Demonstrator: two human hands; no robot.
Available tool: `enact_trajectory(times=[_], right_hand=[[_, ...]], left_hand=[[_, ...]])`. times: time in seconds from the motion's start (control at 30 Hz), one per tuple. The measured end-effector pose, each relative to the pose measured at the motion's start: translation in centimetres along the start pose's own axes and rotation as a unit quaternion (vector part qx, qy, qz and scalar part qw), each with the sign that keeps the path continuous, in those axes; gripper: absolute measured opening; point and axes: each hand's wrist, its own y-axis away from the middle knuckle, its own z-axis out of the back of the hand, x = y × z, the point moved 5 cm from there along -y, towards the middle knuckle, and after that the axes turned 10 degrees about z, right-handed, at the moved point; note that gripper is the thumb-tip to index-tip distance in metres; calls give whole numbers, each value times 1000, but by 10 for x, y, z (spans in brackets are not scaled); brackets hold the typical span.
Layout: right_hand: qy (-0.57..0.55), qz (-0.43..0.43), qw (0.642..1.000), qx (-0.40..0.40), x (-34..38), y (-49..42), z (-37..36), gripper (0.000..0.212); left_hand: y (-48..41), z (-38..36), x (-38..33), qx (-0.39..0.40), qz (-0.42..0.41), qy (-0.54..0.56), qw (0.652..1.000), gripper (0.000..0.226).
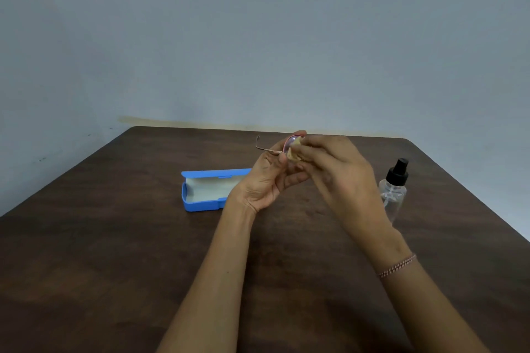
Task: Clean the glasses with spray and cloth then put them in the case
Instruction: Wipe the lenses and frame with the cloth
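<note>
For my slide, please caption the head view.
Left hand holds glasses; right hand wipes them with cloth; blue case open.

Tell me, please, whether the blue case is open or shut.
Open. The blue case lies on the table with its lid tipped back and its pale lining bare; the glasses are up in the left hand.

Two hands are counted: one left hand (266, 178), one right hand (338, 172). One pair of pink-rimmed glasses (284, 146) is spotted, and of it just one lens (289, 142) and one temple arm (265, 149) can be made out. One beige cloth (295, 149) is tallied. One blue case (200, 205) is counted, and one clear spray bottle (393, 195), topped by one black pump head (398, 172). One beaded bracelet (397, 266) is noted at the right wrist. One dark wooden tabletop (114, 238) is counted beneath the lot.
</note>
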Motion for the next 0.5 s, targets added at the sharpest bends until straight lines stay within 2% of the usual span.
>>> enact_trajectory(times=[0.17, 0.37, 0.5], right_hand=[[14, 7, 1000, 4, 6, 10, -6, 37], [27, -36, 998, -49, 1, 12, -3, 45], [-3, -4, 1000, -31, 10, 11, -10, 43]], left_hand=[[1, 0, -4, -7, -10, -14, 1000, 58], [-3, -1, 2, -7, 13, -20, 1000, 67], [-1, -1, 1, 3, 4, -19, 1000, 65]])
